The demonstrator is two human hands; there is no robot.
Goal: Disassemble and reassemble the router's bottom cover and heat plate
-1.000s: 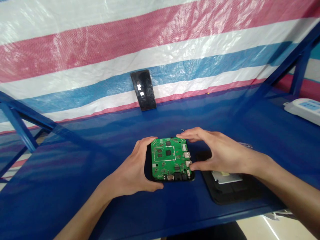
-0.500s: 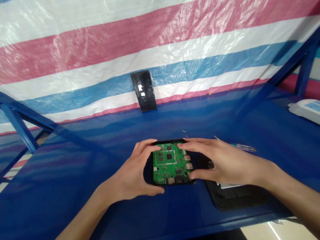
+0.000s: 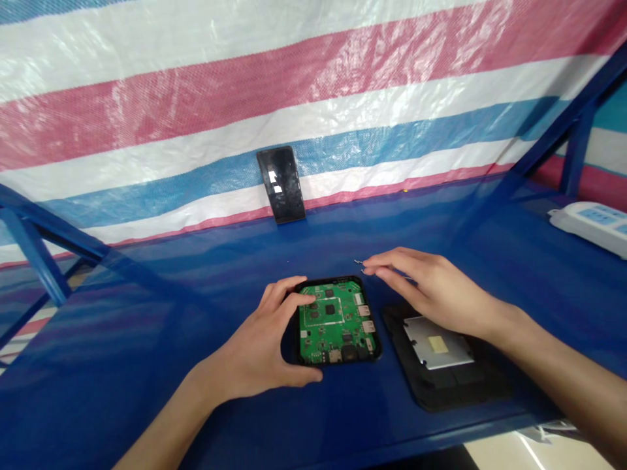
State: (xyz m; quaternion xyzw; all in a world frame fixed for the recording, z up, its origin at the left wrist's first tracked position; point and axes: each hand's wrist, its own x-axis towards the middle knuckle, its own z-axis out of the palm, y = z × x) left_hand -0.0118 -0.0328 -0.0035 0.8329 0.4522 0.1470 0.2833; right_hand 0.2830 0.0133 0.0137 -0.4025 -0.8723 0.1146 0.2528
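My left hand point(image 3: 264, 336) is curled round the left side of a black plastic case point(image 3: 376, 349), its thumb at the near edge and a fingertip resting on the board. Inside the case lies a green circuit board point(image 3: 323, 336) with chips and metal ports along its right side. My right hand point(image 3: 431, 284) is held low over the table beyond the case, fingers stretched out and thumb slightly apart. Its fingertips are right beside a few small screws point(image 3: 358, 262). Whether they touch one is too small to make out.
Below my right hand lies a black cover point(image 3: 431, 391) bearing a silver metal plate point(image 3: 416, 343) with a yellowish pad. A phone point(image 3: 283, 186) leans against the striped sheet point(image 3: 196, 91) at the back. A white power strip point(image 3: 590, 225) is at the far right of the blue table point(image 3: 147, 326).
My right hand has let go of the case's right side and moved up to the screws. The plate on the cover now shows. My left hand stays on the case.
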